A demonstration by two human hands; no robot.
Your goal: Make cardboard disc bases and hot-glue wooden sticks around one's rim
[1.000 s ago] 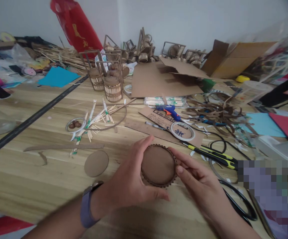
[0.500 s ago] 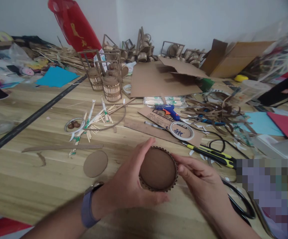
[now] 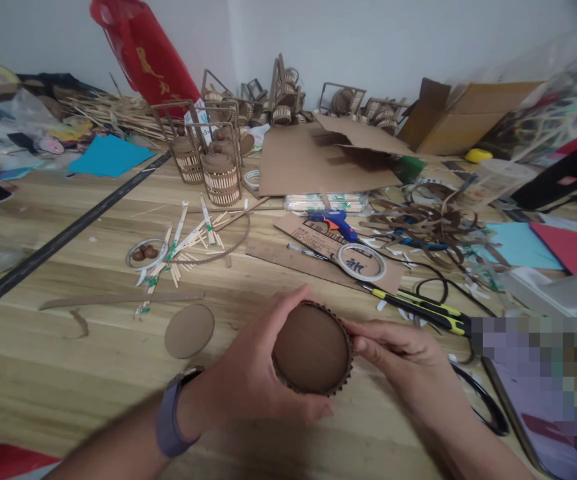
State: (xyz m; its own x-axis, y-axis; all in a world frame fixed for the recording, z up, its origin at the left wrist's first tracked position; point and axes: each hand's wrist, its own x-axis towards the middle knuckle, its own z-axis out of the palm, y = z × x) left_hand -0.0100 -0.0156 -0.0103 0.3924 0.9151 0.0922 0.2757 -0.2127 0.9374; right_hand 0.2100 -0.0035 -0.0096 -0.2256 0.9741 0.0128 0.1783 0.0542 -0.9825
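Near six o'clock in my view, I hold a round, shallow, brown cardboard dish with a ridged rim (image 3: 311, 350): my left hand (image 3: 251, 373) clamps it from nine o'clock, and my right hand's (image 3: 413, 373) fingers pinch the edge at three. It looks light and fairly stiff, though the ridges might crush, so gentle rim holds suit it.

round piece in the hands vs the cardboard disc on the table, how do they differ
The round piece has a ridged rim; the cardboard disc has a plain edge. The left hand and right hand hold the round piece; the disc lies flat on the table. Both are brown and round.
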